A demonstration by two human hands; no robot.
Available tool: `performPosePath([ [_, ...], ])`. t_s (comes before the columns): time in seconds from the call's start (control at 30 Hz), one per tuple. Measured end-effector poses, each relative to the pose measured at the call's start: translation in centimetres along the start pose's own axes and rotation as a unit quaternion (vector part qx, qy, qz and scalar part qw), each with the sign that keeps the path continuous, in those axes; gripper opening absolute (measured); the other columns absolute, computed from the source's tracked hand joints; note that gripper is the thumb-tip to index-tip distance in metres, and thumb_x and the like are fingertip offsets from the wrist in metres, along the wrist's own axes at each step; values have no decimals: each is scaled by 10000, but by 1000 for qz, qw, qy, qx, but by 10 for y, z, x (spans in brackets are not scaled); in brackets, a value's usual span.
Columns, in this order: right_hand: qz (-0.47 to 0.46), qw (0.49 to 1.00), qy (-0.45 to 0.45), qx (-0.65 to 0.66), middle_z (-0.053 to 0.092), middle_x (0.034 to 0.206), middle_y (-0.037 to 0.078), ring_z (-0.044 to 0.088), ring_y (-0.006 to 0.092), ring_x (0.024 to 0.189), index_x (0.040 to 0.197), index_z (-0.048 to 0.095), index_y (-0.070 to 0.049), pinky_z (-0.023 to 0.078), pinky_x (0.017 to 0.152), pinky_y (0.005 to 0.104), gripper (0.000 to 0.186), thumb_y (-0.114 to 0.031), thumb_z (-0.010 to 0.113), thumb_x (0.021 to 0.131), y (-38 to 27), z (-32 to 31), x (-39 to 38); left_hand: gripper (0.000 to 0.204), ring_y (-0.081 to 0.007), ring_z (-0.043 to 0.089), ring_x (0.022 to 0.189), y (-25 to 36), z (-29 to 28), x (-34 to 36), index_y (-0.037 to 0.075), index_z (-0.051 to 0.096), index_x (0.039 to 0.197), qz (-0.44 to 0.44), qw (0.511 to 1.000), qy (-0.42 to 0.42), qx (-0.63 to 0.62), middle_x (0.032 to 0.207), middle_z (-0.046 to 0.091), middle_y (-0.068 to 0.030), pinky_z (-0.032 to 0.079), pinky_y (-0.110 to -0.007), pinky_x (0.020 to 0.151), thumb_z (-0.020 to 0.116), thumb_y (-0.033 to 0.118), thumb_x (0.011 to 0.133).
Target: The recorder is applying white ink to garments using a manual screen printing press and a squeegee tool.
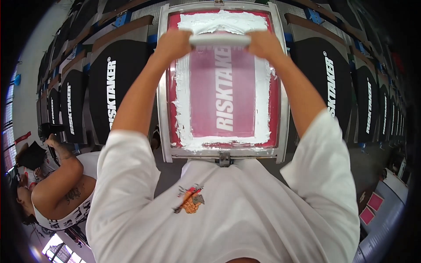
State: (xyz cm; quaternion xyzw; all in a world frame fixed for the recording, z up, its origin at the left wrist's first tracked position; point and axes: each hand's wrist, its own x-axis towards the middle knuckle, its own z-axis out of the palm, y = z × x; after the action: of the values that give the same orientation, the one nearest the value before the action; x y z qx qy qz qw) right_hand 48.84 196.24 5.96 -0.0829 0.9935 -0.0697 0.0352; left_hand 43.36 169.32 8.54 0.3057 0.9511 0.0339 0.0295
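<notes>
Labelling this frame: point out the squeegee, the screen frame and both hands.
squeegee [219, 40]: head view, middle of its white handle.
screen frame [163, 87]: head view, left metal rail.
left hand [174, 44]: head view, back of hand.
right hand [264, 44]: head view, back of hand.

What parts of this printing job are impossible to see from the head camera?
- Squeegee blade edge: hidden behind its own handle and both hands, left hand, right hand.
- Garment under the screen frame: covered by mesh and white ink.
- Frame clamp: partly hidden by the white shirt.

White short-sleeved T-shirt [245, 210] — small orange-and-grey graphic [191, 199] on the chest — bare forearms.
</notes>
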Motion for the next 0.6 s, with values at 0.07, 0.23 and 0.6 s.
performPosePath([
  [0.07,57,990,-129,26,677,951,82,658,278,874,1188,566,-212,533,718,427,417,-173,563,774,-52,-5,-83,221,-309,652,720,26,-11,-94,145,697,961,-15,996,-84,19,739,664,-112,529,-416,632,635,190,753],
  [0.23,-1,988,1,157,647,780,108,640,271,711,865,659,-109,524,600,389,191,-69,559,708,-109,37,-253,227,-240,621,748,104,36,-270,89,628,803,6,987,56,-152,772,649,-86,370,-462,907,601,1,596],
  [0.6,10,997,70,-10,674,816,125,662,312,801,912,687,-140,526,720,435,215,-140,599,716,2,2,50,216,-267,630,939,-21,18,42,151,670,921,-58,998,11,19,918,679,-90,335,-586,918,660,191,709],
])
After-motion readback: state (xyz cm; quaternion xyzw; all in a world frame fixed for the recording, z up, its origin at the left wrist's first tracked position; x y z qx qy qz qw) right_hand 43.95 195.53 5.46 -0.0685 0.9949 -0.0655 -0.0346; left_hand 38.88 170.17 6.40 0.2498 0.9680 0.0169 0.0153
